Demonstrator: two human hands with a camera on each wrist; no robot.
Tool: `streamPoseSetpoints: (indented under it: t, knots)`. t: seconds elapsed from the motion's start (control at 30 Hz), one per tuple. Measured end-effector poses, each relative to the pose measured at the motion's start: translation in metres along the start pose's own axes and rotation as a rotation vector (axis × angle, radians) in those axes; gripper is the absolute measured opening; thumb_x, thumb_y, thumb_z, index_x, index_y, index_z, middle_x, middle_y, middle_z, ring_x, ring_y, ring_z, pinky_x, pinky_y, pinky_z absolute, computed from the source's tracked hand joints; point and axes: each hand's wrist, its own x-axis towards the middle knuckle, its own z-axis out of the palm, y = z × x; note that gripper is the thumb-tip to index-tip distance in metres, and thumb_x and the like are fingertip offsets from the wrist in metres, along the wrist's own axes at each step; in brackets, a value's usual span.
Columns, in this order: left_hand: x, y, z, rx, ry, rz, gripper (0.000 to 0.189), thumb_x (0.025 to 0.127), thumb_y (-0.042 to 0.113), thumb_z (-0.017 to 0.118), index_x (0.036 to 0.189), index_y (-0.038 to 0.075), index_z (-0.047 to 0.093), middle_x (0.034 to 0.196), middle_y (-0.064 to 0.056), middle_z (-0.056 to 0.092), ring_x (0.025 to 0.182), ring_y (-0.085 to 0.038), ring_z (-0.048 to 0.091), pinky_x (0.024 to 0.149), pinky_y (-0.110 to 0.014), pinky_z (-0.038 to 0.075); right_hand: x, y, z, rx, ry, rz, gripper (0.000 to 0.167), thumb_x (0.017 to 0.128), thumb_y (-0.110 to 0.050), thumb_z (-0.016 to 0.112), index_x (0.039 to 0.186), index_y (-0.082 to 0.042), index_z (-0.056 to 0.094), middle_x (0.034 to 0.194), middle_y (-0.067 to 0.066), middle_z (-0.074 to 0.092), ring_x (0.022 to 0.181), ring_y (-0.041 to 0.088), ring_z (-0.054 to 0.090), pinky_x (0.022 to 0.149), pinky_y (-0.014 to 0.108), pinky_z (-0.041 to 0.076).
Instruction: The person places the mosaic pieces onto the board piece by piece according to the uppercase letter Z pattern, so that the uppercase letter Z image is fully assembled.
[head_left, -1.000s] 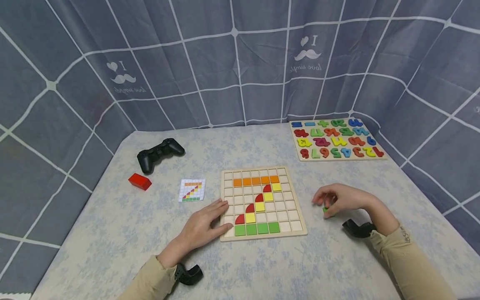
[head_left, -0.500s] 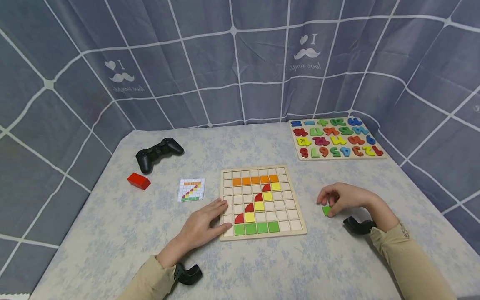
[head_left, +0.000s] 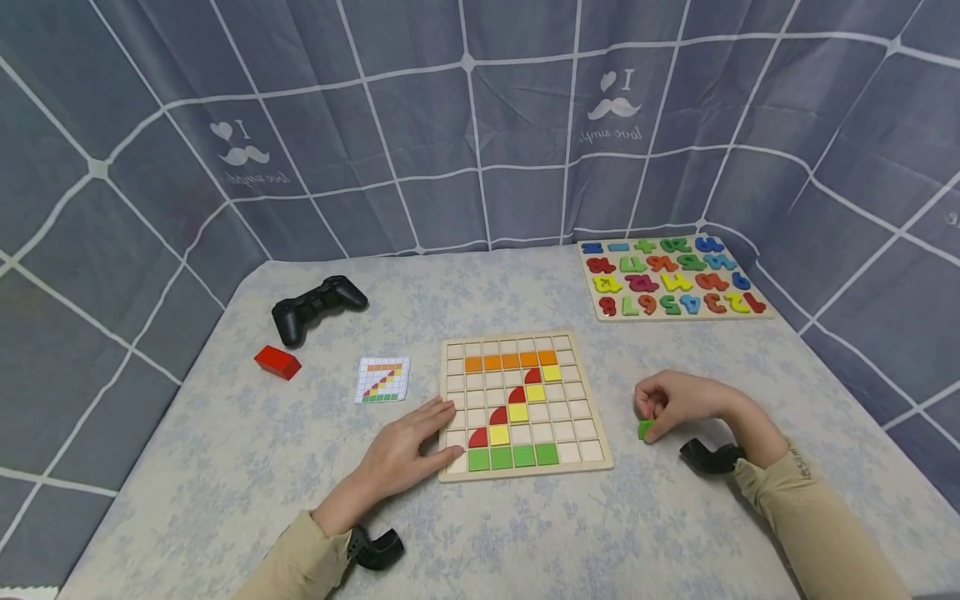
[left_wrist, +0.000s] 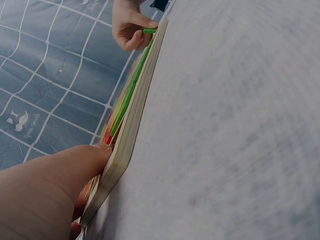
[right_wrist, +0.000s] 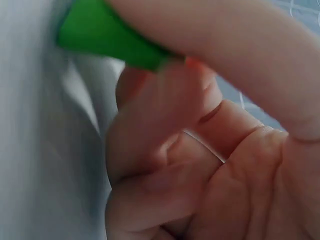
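My left hand (head_left: 399, 454) rests on the left edge of a wooden grid board (head_left: 577, 451), its thumb lying over the lower left corner. Orange squares (head_left: 512, 361) line an upper row, and green squares (head_left: 501, 457) fill part of the bottom row. Red quarter-circle tiles (head_left: 498, 414) and yellow squares (head_left: 518, 412) climb diagonally between them. To the right of the board, my right hand (head_left: 684, 400) pinches a small green tile (right_wrist: 100, 32) between thumb and curled fingers, just over the tablecloth. Fingers and thumb cover part of that tile.
A pattern card (head_left: 382, 380) lies left of the board. Farther left are a red block (head_left: 278, 362) and a black game controller (head_left: 318, 308). A colourful number puzzle (head_left: 673, 279) lies at the back right, before the grid-patterned curtain (head_left: 420, 125).
My right hand first drew slightly right, then moved a little down and left with the green tile, its fingers curling in. The left hand and board have stayed in place.
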Motion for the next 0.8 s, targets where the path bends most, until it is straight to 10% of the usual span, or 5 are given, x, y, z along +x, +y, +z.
streamPoseSetpoints:
  t: [0.8]
  knots:
    - [0.000, -0.001, 0.001, -0.006, 0.001, 0.000, 0.059, 0.085, 0.041, 0.067, 0.129, 0.002, 0.058, 0.135, -0.007, 0.052, 0.129, -0.020, 0.043, 0.102, -0.038, 0.041, 0.048, -0.051, 0.055, 0.064, -0.006, -0.121, 0.009, 0.086, -0.014, 0.069, 0.093, -0.009, 0.065, 0.078, 0.001, 0.066, 0.069, 0.014, 0.060, 0.061, 0.023, 0.050]
